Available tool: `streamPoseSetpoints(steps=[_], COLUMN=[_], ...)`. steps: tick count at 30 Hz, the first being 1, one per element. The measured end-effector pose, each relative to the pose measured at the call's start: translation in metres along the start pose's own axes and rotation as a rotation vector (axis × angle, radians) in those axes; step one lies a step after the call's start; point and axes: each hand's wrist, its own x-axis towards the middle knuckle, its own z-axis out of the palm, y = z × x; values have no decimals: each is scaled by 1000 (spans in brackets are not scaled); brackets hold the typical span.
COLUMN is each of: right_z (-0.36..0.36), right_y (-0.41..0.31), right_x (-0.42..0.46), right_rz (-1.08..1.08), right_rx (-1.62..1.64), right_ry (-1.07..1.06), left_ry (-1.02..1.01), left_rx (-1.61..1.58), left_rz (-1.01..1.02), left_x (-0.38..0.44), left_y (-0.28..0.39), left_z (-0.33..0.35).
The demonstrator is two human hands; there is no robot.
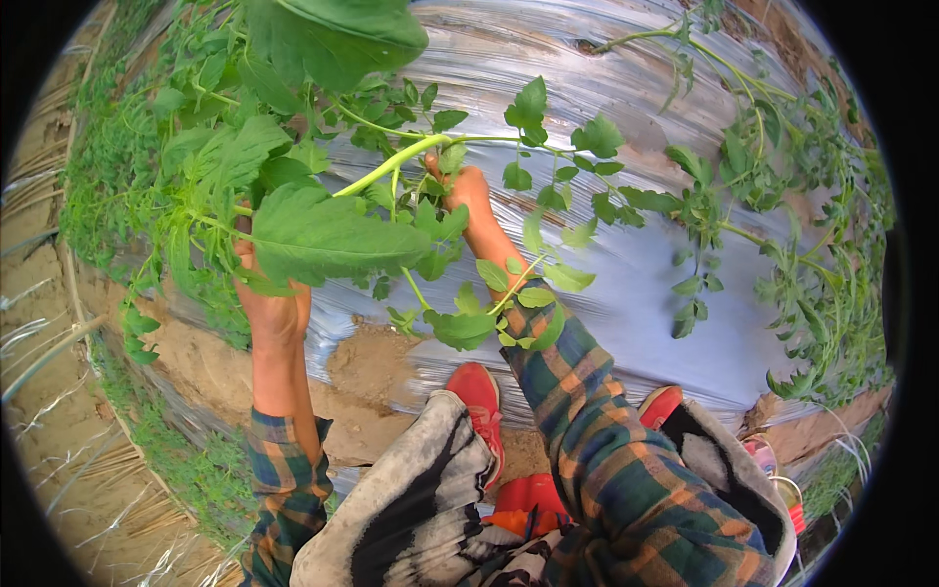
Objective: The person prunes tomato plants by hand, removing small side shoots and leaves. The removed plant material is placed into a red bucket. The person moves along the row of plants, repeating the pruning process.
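A leafy tomato plant (337, 242) spreads before me, its thick pale-green stem (392, 163) slanting up to the right between my hands. My left hand (273, 301) reaches up into the foliage on the left. A broad leaf and the shoots above it hide most of its fingers, so its grasp is unclear. Just below the stem's upper bend is my right hand (466, 189), among small leaves. One of its fingertips shows close to the stem; the others are covered by foliage, and I cannot tell whether they hold anything.
Silvery plastic mulch film (587, 271) covers the bed, with bare soil (370, 363) showing near my feet. More tomato plants (814, 271) sprawl at the right. My red shoes (477, 411) stand at the bed's edge, and a red object (528, 495) sits between my legs.
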Motion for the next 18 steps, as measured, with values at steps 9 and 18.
streamPoseSetpoints(steps=[9,18], right_z=[-10,-41], right_y=[27,18], right_x=[-10,15], right_rz=[-359,-145], right_rx=[417,583], right_ry=[29,-201], left_ry=[90,-125], left_rx=[10,149], left_rz=[-45,-5], left_x=[9,7], left_y=[2,9], left_z=[9,17])
